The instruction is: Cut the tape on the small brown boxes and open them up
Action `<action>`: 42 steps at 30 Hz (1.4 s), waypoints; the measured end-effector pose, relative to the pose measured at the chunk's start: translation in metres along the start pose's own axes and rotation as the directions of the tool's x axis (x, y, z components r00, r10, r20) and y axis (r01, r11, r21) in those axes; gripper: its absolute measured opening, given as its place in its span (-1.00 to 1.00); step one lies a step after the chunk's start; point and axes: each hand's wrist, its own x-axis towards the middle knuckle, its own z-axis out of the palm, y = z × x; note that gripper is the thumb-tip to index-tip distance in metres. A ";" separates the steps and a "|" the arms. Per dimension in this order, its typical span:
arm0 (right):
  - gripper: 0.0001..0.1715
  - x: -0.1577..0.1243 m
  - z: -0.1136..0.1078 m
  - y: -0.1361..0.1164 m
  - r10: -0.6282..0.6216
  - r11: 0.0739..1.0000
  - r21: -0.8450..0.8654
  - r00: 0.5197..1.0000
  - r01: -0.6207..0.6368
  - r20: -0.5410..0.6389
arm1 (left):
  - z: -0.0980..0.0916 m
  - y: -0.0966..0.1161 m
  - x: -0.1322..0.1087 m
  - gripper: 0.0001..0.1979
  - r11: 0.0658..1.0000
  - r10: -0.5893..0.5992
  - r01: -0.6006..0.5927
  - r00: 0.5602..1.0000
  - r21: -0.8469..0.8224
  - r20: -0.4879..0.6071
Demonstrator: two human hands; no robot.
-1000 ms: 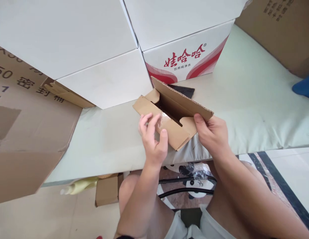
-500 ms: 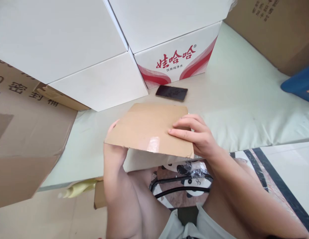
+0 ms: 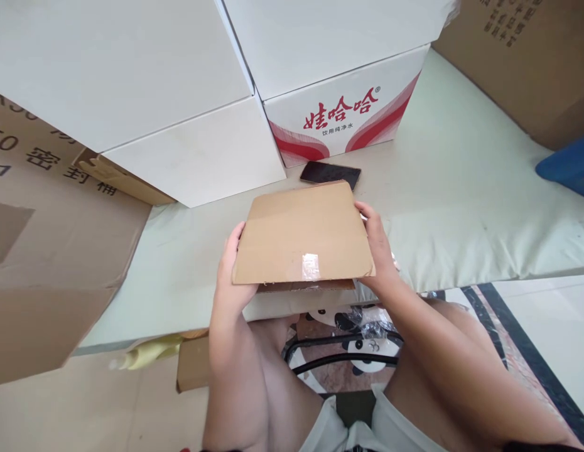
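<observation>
A small brown cardboard box (image 3: 304,229) is held between my two hands above the front edge of the cloth-covered surface. Its near flap carries a strip of clear tape (image 3: 310,266), and a dark gap shows beneath that edge. My left hand (image 3: 230,267) grips the left side, with most of its fingers hidden under the cardboard. On the opposite side, my right hand (image 3: 379,245) wraps round the edge, thumb and fingers partly hidden. Just behind the box lies a black phone (image 3: 330,174), partly covered by the box's far edge.
White cartons (image 3: 193,157) are stacked behind, one a carton with red lettering (image 3: 341,119). Large brown cartons stand at left (image 3: 61,263) and right (image 3: 527,69). A blue object (image 3: 567,166) sits at the right edge. Below are a black metal frame (image 3: 343,359) and crumpled clear plastic (image 3: 372,323).
My right hand has moved from the top of the cardboard to its right side. The box has turned and levelled, and a second layer now shows beneath its near edge.
</observation>
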 end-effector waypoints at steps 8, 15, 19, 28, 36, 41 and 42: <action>-0.05 -0.001 -0.005 -0.011 0.117 0.991 -0.064 0.993 -0.115 0.028 | -0.006 0.003 -0.003 0.06 0.984 0.086 -0.113 0.979 0.139 0.185; -0.20 0.004 -0.005 -0.010 0.182 0.983 -0.017 0.983 -0.183 -0.038 | -0.015 -0.006 -0.002 0.14 0.963 0.156 -0.211 0.944 0.170 0.292; -0.34 0.008 -0.010 -0.013 -0.032 0.997 0.070 0.998 0.036 -0.054 | -0.022 -0.011 0.002 0.09 0.987 0.156 -0.156 0.934 -0.024 0.320; -0.74 0.016 -0.018 -0.001 0.162 0.932 0.347 0.976 -0.103 -0.143 | -0.019 -0.017 0.019 -0.42 0.856 -0.123 0.182 0.981 -0.483 0.153; -0.65 0.011 -0.025 0.007 0.035 0.803 0.592 0.997 -0.070 0.070 | -0.010 -0.026 0.022 -0.32 0.821 -0.242 0.269 0.963 -0.503 0.120; -0.45 0.012 -0.031 0.006 0.064 0.780 0.616 0.993 -0.110 0.096 | -0.018 -0.030 0.019 -0.24 0.826 -0.318 0.331 0.942 -0.456 0.108; -0.45 0.012 -0.031 0.006 0.053 0.779 0.618 0.993 -0.108 0.106 | -0.019 -0.032 0.019 -0.25 0.828 -0.336 0.343 0.937 -0.444 0.097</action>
